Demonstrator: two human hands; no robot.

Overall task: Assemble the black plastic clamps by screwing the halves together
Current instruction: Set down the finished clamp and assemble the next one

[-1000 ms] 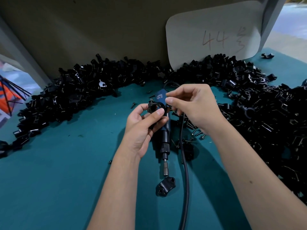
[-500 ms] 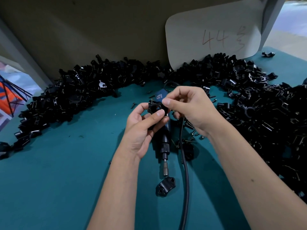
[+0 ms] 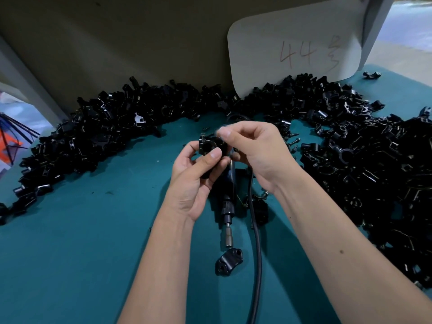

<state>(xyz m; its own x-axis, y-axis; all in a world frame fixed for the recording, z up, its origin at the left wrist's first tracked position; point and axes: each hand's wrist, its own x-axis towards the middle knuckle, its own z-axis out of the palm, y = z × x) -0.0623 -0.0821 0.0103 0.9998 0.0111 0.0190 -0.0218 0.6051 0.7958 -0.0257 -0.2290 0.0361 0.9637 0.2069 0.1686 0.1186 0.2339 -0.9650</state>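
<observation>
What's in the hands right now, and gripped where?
Left hand grips a black clamp by its sides, thumb across the front. Right hand pinches at its top; what it pinches is blurred.

We take screwdriver (image 3: 228, 208) on table (image 3: 81, 253) as landmark: clamp half (image 3: 229, 264) just before its tip, cable (image 3: 256, 230) along its right, clamp heap (image 3: 362, 160) curving behind and right, card (image 3: 294, 43) behind heap.

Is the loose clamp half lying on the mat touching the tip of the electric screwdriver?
Apart. The head view shows a strip of teal mat between the clamp half and the electric screwdriver tip above it.
</observation>
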